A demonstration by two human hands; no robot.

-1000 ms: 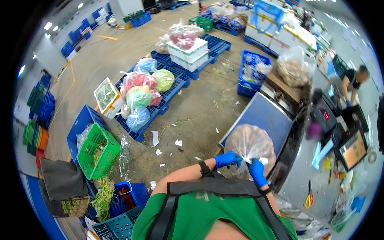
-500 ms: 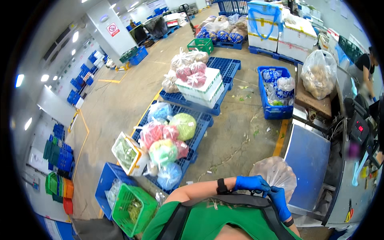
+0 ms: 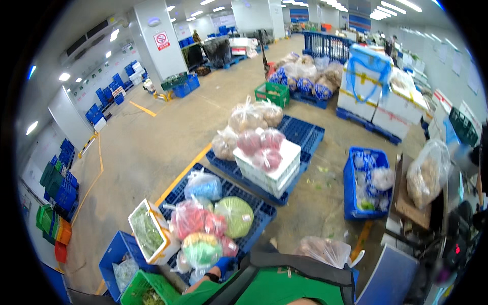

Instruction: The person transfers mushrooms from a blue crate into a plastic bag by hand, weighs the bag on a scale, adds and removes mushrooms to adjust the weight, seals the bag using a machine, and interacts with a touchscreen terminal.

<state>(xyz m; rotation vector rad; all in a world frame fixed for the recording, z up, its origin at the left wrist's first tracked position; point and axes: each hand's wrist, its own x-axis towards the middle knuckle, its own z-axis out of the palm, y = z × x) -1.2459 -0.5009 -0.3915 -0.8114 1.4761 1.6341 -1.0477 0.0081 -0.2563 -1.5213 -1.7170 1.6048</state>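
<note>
My left hand (image 3: 224, 264), in a blue glove, reaches down beside the bags on the near blue pallet (image 3: 262, 216). It is closest to a bag with yellow and green contents (image 3: 202, 250) and a blue bag (image 3: 197, 277); its fingers are blurred and partly hidden. Low on my right, a clear plastic bag of brownish contents (image 3: 323, 250) has its neck drawn up toward my body. A small patch of blue by that neck may be my right hand (image 3: 355, 277), mostly behind my green top. Pink bags (image 3: 195, 219) and a round green bag (image 3: 235, 217) share the pallet.
Left of the pallet are a white foam box of greens (image 3: 148, 229), a blue crate (image 3: 113, 259) and a green crate (image 3: 134, 291). Ahead, a second pallet (image 3: 302, 134) bears bags and foam boxes. To the right stand a filled blue crate (image 3: 349, 195) and a blue-topped platform (image 3: 389, 277).
Both hands were together at the brown bag's neck. My left hand has left it and moved left to the pallet's bags. The view has tilted up and shows more of the room.
</note>
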